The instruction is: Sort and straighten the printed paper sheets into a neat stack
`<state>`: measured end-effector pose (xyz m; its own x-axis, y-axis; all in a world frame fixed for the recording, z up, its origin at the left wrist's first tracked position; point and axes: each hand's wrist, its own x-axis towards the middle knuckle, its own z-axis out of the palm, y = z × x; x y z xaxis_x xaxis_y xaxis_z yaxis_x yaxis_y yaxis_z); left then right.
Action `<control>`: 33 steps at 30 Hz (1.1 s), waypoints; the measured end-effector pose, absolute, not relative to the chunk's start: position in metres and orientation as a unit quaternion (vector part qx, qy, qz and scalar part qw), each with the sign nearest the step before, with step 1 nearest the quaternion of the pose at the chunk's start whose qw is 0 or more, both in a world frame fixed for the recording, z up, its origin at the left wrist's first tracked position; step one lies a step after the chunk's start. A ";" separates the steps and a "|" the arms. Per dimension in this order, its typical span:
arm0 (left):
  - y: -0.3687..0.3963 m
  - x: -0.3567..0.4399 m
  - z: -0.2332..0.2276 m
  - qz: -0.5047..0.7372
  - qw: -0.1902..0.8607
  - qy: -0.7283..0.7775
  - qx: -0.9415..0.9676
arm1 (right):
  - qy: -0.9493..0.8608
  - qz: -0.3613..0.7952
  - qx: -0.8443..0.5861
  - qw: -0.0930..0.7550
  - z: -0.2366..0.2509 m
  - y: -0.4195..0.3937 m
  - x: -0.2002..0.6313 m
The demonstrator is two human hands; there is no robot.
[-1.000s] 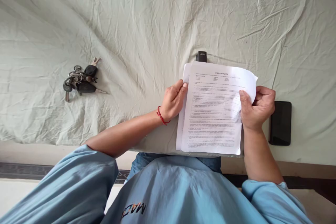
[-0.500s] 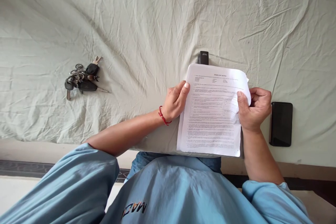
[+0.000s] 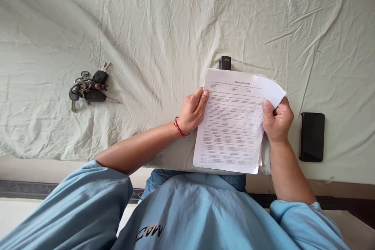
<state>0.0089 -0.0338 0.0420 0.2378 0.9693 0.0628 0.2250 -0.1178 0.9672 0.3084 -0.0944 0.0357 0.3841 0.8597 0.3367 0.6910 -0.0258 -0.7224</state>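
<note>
Sheets of paper [image 3: 231, 125], white, printed w/ dense small black text, heading "OVERLEAF NOTES" at top of front pg. Stack is lying tilted slightly, top edge leaning left→right, bottom edge hanging over the bed's near edge. Top right corner is curling up & bending. More than one sheet is showing: a 2nd pg's edge is peeking out at bottom right. Both long sides are being pinched, left & right, abt mid-height.

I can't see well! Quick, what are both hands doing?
Left hand: shut on papers.
Right hand: shut on papers.
</note>
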 end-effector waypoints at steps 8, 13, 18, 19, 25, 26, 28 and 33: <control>-0.037 0.008 0.045 0.414 0.479 0.453 0.628 | -0.529 0.149 -0.693 0.467 0.026 -0.086 0.329; -0.037 0.009 0.046 0.417 0.475 0.458 0.625 | -0.523 0.246 -0.678 0.455 0.033 -0.092 0.334; -0.035 0.009 0.047 0.401 0.476 0.460 0.634 | -0.488 0.260 -0.673 0.491 0.038 -0.095 0.328; -0.034 0.009 0.048 0.398 0.478 0.458 0.635 | -0.485 0.253 -0.674 0.497 0.039 -0.095 0.328; -0.027 0.006 0.048 0.364 0.556 0.433 0.609 | -0.489 0.221 -0.691 0.484 0.041 -0.092 0.329; -0.026 0.006 0.046 0.359 0.578 0.425 0.598 | -0.486 0.227 -0.689 0.487 0.041 -0.092 0.330; -0.024 0.005 0.043 0.361 0.614 0.413 0.567 | -0.483 0.243 -0.684 0.489 0.043 -0.093 0.334; -0.025 0.003 0.039 0.379 0.621 0.426 0.538 | -0.501 0.307 -0.677 0.442 0.048 -0.096 0.343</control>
